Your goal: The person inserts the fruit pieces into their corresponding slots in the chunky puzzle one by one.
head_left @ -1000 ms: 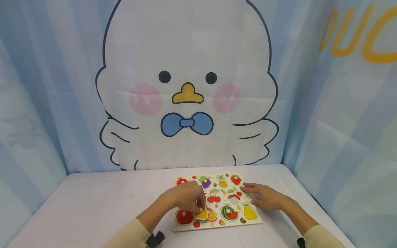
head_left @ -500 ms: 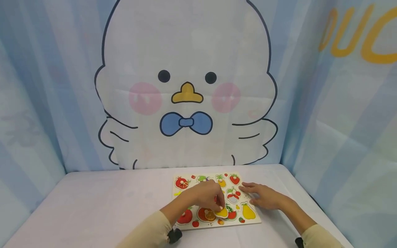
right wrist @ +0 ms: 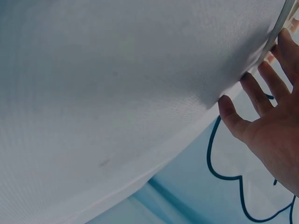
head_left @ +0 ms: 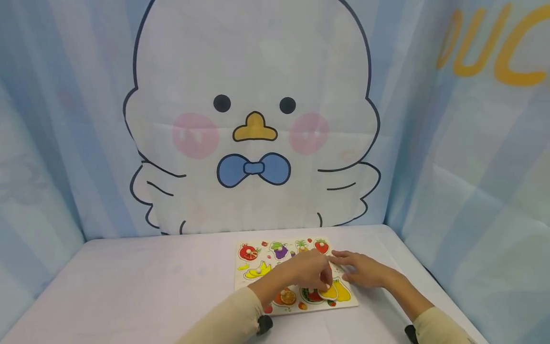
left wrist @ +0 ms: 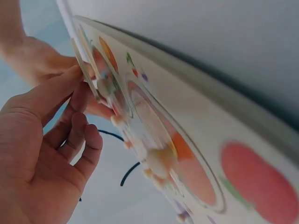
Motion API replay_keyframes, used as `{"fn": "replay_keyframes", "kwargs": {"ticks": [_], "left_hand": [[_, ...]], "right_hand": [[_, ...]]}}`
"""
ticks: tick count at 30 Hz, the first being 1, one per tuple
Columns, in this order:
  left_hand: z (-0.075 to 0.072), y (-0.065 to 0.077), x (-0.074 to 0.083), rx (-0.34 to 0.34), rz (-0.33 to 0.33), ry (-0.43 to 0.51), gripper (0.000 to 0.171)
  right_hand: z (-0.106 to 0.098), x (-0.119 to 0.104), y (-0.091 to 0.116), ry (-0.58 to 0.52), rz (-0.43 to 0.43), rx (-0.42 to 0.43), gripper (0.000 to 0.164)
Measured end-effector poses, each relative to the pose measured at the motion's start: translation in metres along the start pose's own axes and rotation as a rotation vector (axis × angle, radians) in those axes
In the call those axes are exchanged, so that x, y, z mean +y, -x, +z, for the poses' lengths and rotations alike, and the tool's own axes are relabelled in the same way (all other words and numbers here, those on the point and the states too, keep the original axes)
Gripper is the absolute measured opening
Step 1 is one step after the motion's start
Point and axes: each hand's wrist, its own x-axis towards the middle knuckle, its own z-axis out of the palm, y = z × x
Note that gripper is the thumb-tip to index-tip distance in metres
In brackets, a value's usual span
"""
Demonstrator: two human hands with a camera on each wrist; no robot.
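Note:
In the head view my left hand [head_left: 312, 268] pinches a yellow pear-like puzzle piece [head_left: 330, 293] by its knob. The piece is above the lower right of a fruit puzzle board [head_left: 317, 307], partly in front of a yellow pear shape [head_left: 343, 289]. Seen edge-on in the left wrist view, the thin piece [left wrist: 83, 63] is between thumb and fingers, apart from the board face. My right hand [head_left: 365, 270] has its fingers spread at the board's right edge; the right wrist view shows its fingertips [right wrist: 225, 103] by the table surface and board edge.
The board lies on a white-covered table [head_left: 163, 286]. Other knobbed fruits on it include a grape piece [head_left: 279, 250], bananas [head_left: 258, 271] and an orange [head_left: 287, 297]. A curtain [head_left: 258, 62] with a printed duck rises behind, with side curtains flanking the table.
My left hand has moved rightward across the board with the yellow piece, from beside the orange past the watermelon to the pear shape. My right hand has stayed at the board's edge.

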Motion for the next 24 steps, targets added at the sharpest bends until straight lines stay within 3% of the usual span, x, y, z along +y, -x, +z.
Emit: {"fn": "replay_keyframes", "kwargs": {"ticks": [7, 16, 24], "left_hand": [[0.007, -0.013, 0.008, 0.010, 0.004, -0.032, 0.004], [0.010, -0.022, 0.015, 0.044, -0.032, -0.049, 0.005], [0.016, -0.025, 0.022, 0.040, -0.062, -0.006, 0.004]], "right_hand": [[-0.002, 0.002, 0.000, -0.009, -0.046, 0.001, 0.048], [-0.006, 0.001, 0.000, -0.021, -0.042, 0.005, 0.043], [-0.005, -0.001, -0.001, -0.053, 0.004, -0.004, 0.038]]}}
